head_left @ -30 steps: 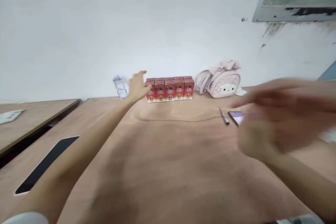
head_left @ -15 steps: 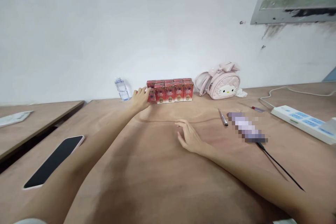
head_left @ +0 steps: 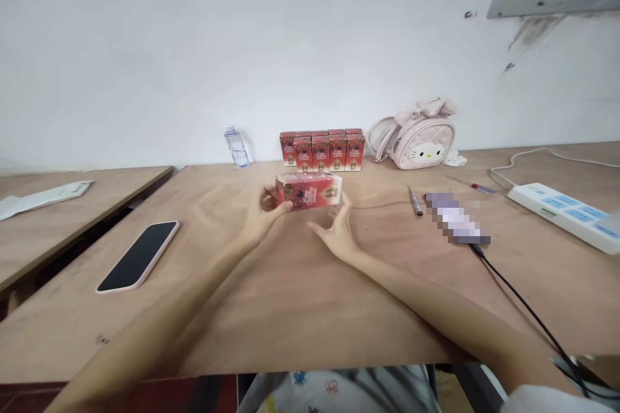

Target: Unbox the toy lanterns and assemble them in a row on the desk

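Observation:
A red small carton with a printed front lies sideways in the air above the table, a little in front of a group of similar cartons. My left hand grips its left end, thumb across the near face and fingers behind. At the carton's right end is my right hand, fingers spread and thumb apart below the carton. Whether its fingertips touch the carton I cannot tell. Against the wall stand several upright red cartons in two rows.
A clear bottle stands left of the cartons, a pink bag to their right. A phone lies at left. On the right are a screwdriver, a blurred-out device with a black cable, and a power strip.
My left hand has taken a carton from the left of the group and brought it nearer, turned on its side. My right hand has moved up to its right end. The view has tilted down.

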Available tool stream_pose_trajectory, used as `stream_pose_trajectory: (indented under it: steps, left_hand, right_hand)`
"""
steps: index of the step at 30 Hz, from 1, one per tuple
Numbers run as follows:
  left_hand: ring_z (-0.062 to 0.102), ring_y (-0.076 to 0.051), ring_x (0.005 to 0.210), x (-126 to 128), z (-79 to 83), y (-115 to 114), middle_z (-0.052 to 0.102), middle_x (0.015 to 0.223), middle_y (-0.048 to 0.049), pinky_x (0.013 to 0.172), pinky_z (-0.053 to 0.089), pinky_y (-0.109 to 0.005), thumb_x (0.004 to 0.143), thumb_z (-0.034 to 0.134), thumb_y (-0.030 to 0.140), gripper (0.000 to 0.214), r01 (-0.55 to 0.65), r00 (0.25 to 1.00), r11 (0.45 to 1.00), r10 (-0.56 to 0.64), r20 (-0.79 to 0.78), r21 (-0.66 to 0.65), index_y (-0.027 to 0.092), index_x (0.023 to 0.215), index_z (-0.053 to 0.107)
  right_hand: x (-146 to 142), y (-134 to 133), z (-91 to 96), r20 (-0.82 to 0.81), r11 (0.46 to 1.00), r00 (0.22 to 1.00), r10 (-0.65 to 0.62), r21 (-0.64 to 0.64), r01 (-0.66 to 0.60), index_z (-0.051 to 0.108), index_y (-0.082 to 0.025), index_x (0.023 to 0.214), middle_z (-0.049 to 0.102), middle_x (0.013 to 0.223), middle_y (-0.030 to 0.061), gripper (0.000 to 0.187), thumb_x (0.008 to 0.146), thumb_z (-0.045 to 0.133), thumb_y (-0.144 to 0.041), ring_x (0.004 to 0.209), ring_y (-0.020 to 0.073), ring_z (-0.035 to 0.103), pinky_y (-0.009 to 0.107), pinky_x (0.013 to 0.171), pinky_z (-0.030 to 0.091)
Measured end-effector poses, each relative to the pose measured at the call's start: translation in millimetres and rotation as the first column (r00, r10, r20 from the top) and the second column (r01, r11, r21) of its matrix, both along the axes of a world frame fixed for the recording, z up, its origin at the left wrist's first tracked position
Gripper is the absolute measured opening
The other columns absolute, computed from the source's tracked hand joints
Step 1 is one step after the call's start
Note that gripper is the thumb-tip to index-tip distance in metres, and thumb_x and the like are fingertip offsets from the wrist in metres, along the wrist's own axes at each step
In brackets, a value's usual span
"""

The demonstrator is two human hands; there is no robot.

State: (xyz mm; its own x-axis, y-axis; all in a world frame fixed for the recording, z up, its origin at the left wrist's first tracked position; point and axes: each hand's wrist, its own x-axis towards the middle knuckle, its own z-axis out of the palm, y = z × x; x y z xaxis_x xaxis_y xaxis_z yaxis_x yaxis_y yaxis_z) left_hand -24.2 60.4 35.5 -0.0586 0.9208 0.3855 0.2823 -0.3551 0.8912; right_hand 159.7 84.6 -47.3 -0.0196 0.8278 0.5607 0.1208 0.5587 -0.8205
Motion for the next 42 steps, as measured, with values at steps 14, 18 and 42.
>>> stream_pose_trajectory:
  steps: [14,18,42]
  left_hand:
    - [0.062,-0.022,0.104,14,-60.6,-8,0.063,0.115,-0.0060,0.096,0.047,-0.043,0.068,0.073,0.035,0.079,0.352,0.849,0.905,-0.200,0.488,-0.241,0.030,0.136,0.033]
    - [0.059,-0.023,0.109,14,-61.7,-7,0.059,0.123,-0.0086,0.092,0.050,-0.041,0.069,0.071,0.033,0.054,0.323,0.862,0.923,-0.196,0.468,-0.209,0.024,0.118,0.052]
    - [0.063,-0.020,0.095,12,-66.6,-7,0.057,0.121,-0.0114,0.084,0.050,-0.035,0.063,0.071,0.034,0.056,0.172,0.974,0.978,-0.151,0.166,-0.121,0.019,0.110,0.044]
  right_hand:
    - [21,9,8.9,-0.531,0.814,0.840,0.115,-0.434,-0.386,0.057,-0.021,0.089,0.064,0.088,0.0015,0.040,0.066,0.073,-0.049,0.074,0.0136,0.062,0.029,0.067,0.058]
    - [21,8,7.7,-0.509,0.830,0.856,0.090,-0.436,-0.347,0.057,-0.021,0.089,0.064,0.085,0.0009,0.038,0.067,0.073,-0.047,0.071,0.0133,0.062,0.029,0.064,0.058]
    - [29,12,2.6,-0.316,0.871,0.943,0.108,-0.427,-0.243,0.052,-0.021,0.098,0.065,0.099,0.0028,0.056,0.054,0.082,-0.040,0.090,0.0186,0.061,0.037,0.089,0.046]
